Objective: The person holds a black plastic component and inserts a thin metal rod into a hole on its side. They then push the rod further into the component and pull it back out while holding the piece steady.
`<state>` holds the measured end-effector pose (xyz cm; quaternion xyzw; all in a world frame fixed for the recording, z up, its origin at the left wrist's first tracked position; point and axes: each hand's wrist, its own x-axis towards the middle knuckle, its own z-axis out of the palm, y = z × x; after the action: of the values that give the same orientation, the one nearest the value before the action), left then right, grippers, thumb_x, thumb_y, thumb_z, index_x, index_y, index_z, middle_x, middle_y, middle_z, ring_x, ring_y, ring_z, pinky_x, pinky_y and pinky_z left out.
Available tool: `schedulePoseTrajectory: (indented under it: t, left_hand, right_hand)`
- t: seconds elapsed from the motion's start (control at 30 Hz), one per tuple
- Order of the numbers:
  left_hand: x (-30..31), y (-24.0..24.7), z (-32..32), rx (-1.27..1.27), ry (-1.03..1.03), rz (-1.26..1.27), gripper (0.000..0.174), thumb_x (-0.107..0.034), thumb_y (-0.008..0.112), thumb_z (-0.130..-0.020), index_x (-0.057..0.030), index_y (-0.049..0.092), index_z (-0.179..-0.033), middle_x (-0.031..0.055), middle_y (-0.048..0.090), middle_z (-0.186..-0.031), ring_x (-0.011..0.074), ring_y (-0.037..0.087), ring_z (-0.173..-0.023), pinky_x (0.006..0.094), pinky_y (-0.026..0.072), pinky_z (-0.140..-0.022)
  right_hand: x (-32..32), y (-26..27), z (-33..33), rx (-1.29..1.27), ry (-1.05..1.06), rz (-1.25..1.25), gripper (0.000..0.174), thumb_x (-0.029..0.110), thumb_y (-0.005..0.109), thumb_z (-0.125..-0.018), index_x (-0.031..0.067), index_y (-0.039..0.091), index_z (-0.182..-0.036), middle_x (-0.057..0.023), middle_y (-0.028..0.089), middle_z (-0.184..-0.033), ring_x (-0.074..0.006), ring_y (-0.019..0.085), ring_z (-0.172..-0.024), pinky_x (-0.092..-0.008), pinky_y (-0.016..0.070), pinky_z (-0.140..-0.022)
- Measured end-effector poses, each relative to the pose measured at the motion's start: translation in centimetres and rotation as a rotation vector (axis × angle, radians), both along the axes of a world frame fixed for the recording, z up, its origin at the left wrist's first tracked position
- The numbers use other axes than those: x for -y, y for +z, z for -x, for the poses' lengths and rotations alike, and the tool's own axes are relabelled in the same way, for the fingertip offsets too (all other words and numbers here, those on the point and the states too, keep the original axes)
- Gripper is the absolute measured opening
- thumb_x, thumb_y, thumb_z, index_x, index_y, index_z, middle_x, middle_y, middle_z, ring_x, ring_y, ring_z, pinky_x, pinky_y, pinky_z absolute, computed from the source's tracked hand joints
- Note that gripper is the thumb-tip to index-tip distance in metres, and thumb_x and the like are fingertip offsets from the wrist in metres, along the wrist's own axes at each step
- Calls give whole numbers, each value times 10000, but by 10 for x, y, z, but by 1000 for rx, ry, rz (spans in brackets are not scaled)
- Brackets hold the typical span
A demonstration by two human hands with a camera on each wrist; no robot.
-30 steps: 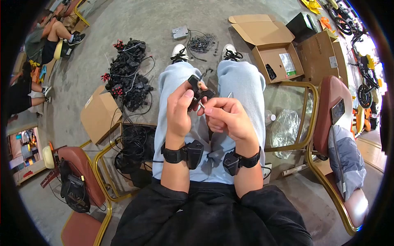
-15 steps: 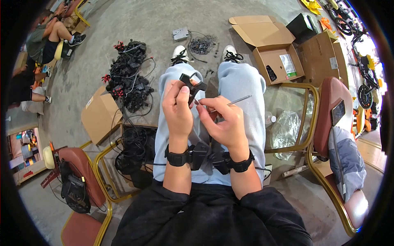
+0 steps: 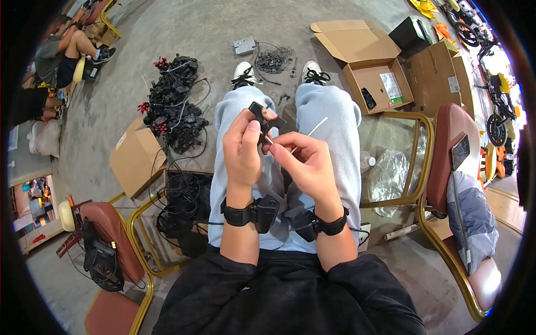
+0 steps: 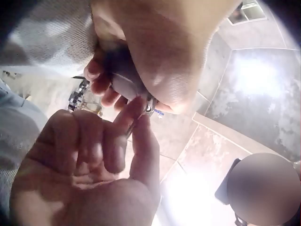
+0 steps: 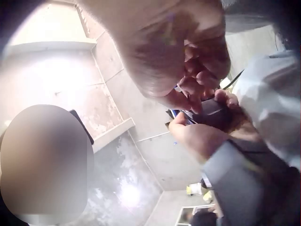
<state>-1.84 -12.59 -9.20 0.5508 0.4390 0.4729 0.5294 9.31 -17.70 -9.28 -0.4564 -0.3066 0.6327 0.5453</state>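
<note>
In the head view my left hand [image 3: 243, 153] grips a black plastic part [image 3: 256, 109] above the lap, thumb along its near side. My right hand [image 3: 308, 166] meets it there, thumb and index fingertips pinching right at the part's edge. A thin metal rod [image 3: 318, 126] passes through the right hand's fingers and sticks out forward and right. From the left wrist, the black part [image 4: 128, 82] shows a rounded smooth face, with the right fingertips against its end. The right wrist view has the same part [image 5: 214, 115] between both hands; what the fingertips pinch is mostly hidden.
On the floor lie a heap of black cabled devices [image 3: 176, 106], a pile of small black parts [image 3: 273, 60] and a metal box [image 3: 244, 46]. An open cardboard box [image 3: 357, 78] stands ahead right. Chairs flank both sides [image 3: 455, 134]; other people sit at far left.
My right hand has shifted left and turned, so the rod first swung outward to the right, then tilted back forward. The left hand keeps its hold on the black part.
</note>
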Motion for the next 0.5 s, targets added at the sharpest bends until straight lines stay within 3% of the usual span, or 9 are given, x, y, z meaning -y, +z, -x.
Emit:
schedulePoseTrajectory:
  t: [0.07, 0.2, 0.27, 0.3, 0.37, 0.5]
  left_hand:
    - [1, 1, 0, 14, 29, 117, 388, -301, 364, -842, 25, 565, -903, 58, 556, -774, 105, 492, -630, 220, 393, -576]
    - [0, -1, 2, 92, 40, 143, 393, -307, 373, -849, 25, 564, -936, 55, 552, -753, 105, 492, -624, 219, 390, -580]
    - [0, -1, 2, 115, 40, 152, 403, -320, 377, -842, 22, 565, -940, 51, 546, -726, 98, 488, -611, 208, 376, -553]
    - [0, 0, 2, 115, 40, 154, 403, -320, 377, -842, 22, 565, -940, 51, 546, -726, 98, 488, -611, 208, 376, -553]
    - [1, 4, 3, 79, 19, 182, 420, -338, 377, -838, 22, 566, -943, 53, 544, -718, 91, 481, -594, 199, 358, -526]
    - [2, 3, 3, 86, -8, 180, 428, -354, 378, -832, 14, 572, -936, 44, 538, -691, 84, 472, -572, 195, 341, -504]
  right_hand:
    - [0, 1, 5, 574, -183, -258, 96, 51, 640, -773, 14, 645, -861, -13, 548, -583, -35, 434, -493, -189, 318, -440]
    - [-1, 3, 4, 749, -256, -414, 123, 45, 662, -742, 28, 643, -862, -50, 527, -560, -33, 440, -494, -197, 319, -433]
    - [3, 0, 1, 550, -117, -215, 119, 62, 653, -762, 21, 645, -873, -27, 579, -621, -30, 451, -513, -202, 340, -444]
    - [3, -2, 1, 550, -117, -214, 119, 62, 653, -762, 21, 645, -873, -27, 579, -621, -30, 451, -513, -202, 340, -444]
    - [2, -5, 1, 203, -65, -103, 116, 77, 620, -806, -5, 641, -884, -21, 624, -713, -37, 435, -502, -203, 350, -450]
    - [0, -3, -6, -63, -11, -63, 143, 96, 596, -838, -28, 637, -896, -35, 640, -799, -32, 411, -500, -187, 326, -447]
